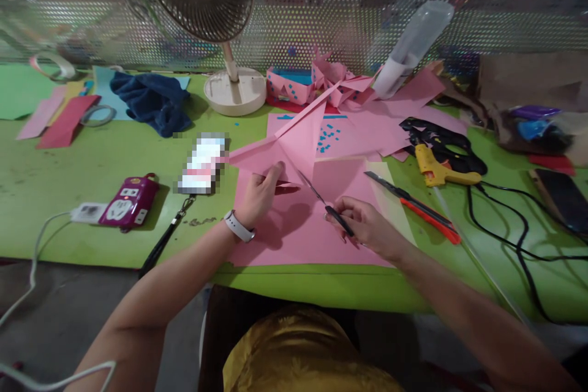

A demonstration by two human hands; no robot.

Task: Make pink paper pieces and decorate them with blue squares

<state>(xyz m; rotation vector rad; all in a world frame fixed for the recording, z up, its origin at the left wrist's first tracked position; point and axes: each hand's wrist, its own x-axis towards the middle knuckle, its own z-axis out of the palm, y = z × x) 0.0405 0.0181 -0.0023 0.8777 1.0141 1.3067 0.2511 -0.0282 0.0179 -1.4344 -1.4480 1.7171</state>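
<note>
left hand (263,197): pinching the folded pink paper (299,135) near its lower edge
right hand (358,222): gripping the scissors (339,220) by their handles
folded pink paper: over the flat pink sheet (285,236)
snipping: likely the step in hand
next snip: seems to call for steady paper, left hand clear

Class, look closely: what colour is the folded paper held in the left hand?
The folded paper is pink, seen best in the head view.
</note>
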